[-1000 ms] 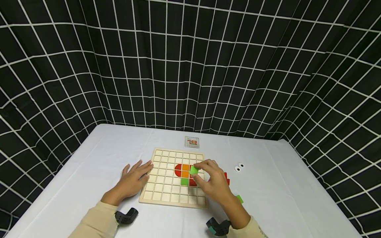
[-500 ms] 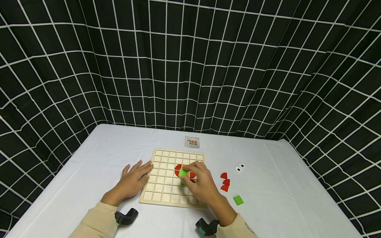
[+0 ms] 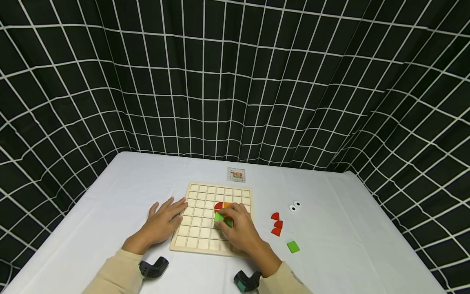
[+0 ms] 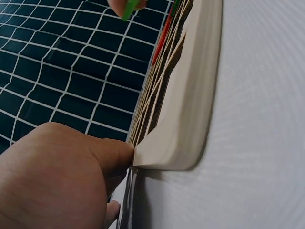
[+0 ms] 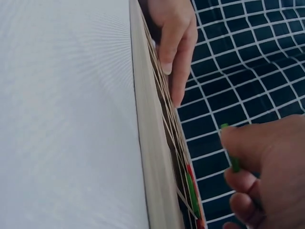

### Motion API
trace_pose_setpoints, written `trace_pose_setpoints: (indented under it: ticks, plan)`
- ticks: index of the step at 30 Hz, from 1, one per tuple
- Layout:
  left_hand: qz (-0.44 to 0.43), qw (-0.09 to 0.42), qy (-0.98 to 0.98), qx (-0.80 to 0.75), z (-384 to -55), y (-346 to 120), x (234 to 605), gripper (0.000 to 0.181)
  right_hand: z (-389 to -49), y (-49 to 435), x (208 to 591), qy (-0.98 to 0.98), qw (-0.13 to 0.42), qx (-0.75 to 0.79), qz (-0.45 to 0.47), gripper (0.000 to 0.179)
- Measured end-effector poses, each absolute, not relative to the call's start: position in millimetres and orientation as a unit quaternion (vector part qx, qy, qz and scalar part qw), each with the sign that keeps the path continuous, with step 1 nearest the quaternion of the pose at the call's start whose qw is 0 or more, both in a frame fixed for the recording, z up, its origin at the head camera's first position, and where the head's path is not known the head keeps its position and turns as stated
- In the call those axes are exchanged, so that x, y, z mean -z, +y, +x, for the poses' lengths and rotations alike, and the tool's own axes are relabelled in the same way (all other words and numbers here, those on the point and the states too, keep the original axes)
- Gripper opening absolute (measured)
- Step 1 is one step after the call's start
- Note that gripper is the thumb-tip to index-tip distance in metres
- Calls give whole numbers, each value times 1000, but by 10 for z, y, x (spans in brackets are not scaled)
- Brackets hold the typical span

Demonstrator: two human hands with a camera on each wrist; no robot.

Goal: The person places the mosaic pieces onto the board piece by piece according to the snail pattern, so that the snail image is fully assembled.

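A light wooden grid board [image 3: 198, 234] lies on the white table. My left hand [image 3: 161, 223] rests at its left edge with the fingers extended; the left wrist view shows a digit touching the board's corner. Between thumb and fingers, my right hand [image 3: 240, 228] pinches a green square tile [image 3: 218, 217]. In the right wrist view this tile [image 5: 235, 163] is held up off the board's surface. A red rounded piece [image 3: 218, 206] and an orange tile [image 3: 227, 205] sit in the grid, with another green tile [image 3: 229, 223] close by. My right hand hides the pieces further right.
Right of the board lie red quarter-circle pieces [image 3: 278, 224], a loose green tile [image 3: 293, 246] and two white eye discs [image 3: 292, 208]. Behind the board is a small picture card [image 3: 236, 174]. A black curtain with white grid lines [image 3: 220, 81] surrounds the table's back and sides.
My right hand has carried the green tile leftward across the board, from over the right-hand pieces to beside the red rounded piece. The left hand keeps its place at the board's edge.
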State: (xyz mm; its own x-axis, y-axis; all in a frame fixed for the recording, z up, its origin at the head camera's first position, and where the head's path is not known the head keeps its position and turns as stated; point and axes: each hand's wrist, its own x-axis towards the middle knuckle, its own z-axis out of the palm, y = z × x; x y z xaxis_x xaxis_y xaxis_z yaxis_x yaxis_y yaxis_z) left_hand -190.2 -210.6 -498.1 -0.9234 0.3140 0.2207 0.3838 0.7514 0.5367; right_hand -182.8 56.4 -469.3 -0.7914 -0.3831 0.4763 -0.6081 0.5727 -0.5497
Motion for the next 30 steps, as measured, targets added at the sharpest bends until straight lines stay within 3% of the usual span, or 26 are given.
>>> trace_pose_setpoints:
  ticks: [30]
  plan:
    - [-192,64,-934,295,-1894,-2107,4965,42,-1869,564,4833,-898,150,-284,301,23]
